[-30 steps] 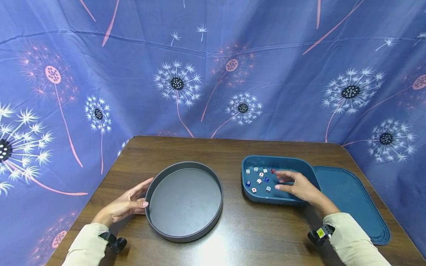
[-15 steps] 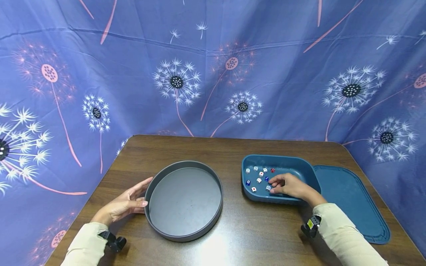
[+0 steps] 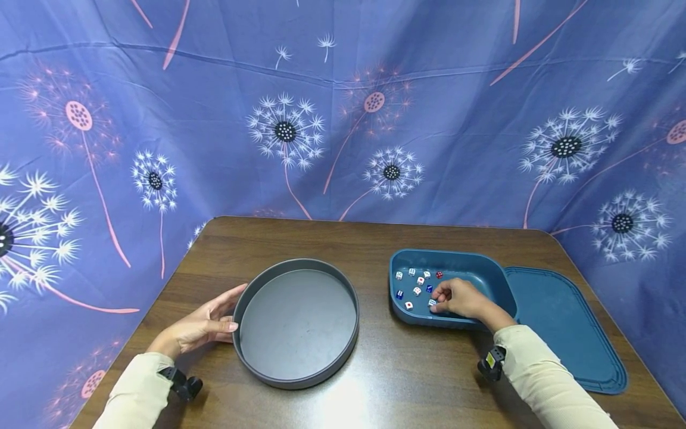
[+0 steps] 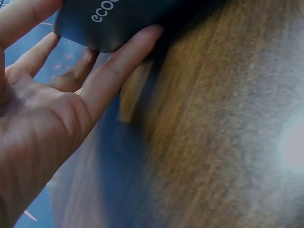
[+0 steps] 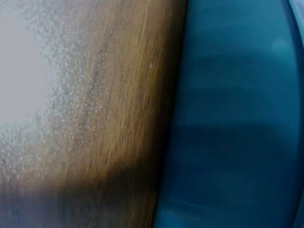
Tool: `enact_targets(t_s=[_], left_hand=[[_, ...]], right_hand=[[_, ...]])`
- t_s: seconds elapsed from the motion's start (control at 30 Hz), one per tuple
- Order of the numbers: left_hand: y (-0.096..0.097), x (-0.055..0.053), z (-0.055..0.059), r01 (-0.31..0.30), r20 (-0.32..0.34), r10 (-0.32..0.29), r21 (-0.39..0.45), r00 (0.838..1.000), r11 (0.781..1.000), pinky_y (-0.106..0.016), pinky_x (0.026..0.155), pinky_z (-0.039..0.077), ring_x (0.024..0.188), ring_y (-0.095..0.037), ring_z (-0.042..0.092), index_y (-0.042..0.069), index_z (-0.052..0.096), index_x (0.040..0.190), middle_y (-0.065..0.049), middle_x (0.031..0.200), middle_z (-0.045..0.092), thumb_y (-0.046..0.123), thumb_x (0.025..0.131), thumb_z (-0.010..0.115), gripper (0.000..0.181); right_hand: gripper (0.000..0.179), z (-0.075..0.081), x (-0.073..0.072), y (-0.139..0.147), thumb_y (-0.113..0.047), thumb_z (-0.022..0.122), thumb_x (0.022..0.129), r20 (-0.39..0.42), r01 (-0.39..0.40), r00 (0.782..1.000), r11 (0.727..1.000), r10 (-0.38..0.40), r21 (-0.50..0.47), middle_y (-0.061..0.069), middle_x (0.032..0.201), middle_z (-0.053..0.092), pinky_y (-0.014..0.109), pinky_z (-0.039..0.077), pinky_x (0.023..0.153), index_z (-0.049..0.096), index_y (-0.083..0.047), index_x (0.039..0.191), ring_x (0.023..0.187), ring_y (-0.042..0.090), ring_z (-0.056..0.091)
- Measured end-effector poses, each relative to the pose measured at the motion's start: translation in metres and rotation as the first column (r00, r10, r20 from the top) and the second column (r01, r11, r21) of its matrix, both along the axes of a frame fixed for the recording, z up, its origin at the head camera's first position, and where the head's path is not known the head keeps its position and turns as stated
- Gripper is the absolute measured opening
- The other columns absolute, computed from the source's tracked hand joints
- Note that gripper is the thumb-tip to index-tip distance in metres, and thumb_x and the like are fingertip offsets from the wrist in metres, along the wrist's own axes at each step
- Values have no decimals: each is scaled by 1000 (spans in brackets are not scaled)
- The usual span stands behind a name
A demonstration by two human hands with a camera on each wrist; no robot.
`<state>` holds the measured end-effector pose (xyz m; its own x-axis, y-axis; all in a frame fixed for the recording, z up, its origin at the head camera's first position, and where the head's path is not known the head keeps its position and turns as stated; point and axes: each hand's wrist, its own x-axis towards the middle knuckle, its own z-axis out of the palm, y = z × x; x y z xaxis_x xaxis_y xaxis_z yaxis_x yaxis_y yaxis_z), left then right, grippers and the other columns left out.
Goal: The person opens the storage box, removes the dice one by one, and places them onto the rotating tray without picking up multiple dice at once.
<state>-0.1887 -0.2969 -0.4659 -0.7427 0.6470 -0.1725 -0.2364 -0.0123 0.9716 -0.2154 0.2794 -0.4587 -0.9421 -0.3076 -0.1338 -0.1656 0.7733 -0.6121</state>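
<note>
In the head view my left hand [image 3: 206,322] touches the left side of a round dark grey pan [image 3: 297,381], fingers spread along its outer wall and thumb near the rim. The left wrist view shows the fairly straight fingers against the pan's wall [image 4: 123,23], which bears pale lettering. My right hand [image 3: 463,299] reaches into a blue rectangular tub [image 3: 455,256]; its thumb and fingers pinch a white die with blue pips [image 3: 432,302]. Several white, blue and red dice, such as a red die [image 3: 439,274], lie around it. The right wrist view shows no hand.
A flat blue lid [image 3: 568,328] lies right of the tub, partly behind the right sleeve. Everything stands on a brown wooden table [image 3: 375,369]. A blue dandelion-print cloth [image 3: 343,119] hangs behind and at both sides.
My right hand has moved left and down inside the tub, and its thumb and fingers have closed about the white die with blue pips. The left hand stays by the pan.
</note>
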Motion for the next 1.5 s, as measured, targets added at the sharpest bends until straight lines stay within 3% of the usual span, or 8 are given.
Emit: enact_targets(t_s=[0.23,0.47,0.83,1.23,1.5], left_hand=[[0,-5,4,46,-2,-46,4,999,999,-57,91,45,124,-32,48,11,-1,154,-32,151,-10,-10,89,54,88],[0,-8,2,48,23,-48,-12,999,999,-57,92,44,124,-33,48,14,-1,154,-27,153,-9,-11,88,55,90],[-1,-6,3,53,48,-53,6,997,999,-59,92,44,124,-33,48,14,-1,154,-30,152,-11,-12,89,52,88],[-2,-6,4,56,65,-58,27,996,998,-62,90,43,122,-32,49,14,2,155,-32,151,-13,-9,90,54,87],[-3,-8,3,66,62,-67,17,996,998,-61,90,43,124,-31,47,13,-1,154,-30,151,-13,-10,90,53,87]], right_hand=[[15,2,1,-3,-12,78,78,6,8,1000,1000,-8,17,-3,74,55,25,39,62,66,-5,84,69,11,48],[11,1,3,-2,-9,76,80,-13,-9,1000,1000,9,9,-3,72,56,27,41,61,66,-6,82,68,12,49],[10,4,3,0,-11,75,81,-35,-33,999,999,33,-6,-2,71,56,27,41,59,67,-5,82,67,12,49],[8,38,1,-14,-14,72,86,-137,-4,991,998,-5,-62,0,78,60,25,44,59,68,-6,88,70,14,52],[11,67,9,-60,-17,73,85,-285,16,957,987,-61,-157,0,80,63,26,48,60,69,-7,90,69,12,56]])
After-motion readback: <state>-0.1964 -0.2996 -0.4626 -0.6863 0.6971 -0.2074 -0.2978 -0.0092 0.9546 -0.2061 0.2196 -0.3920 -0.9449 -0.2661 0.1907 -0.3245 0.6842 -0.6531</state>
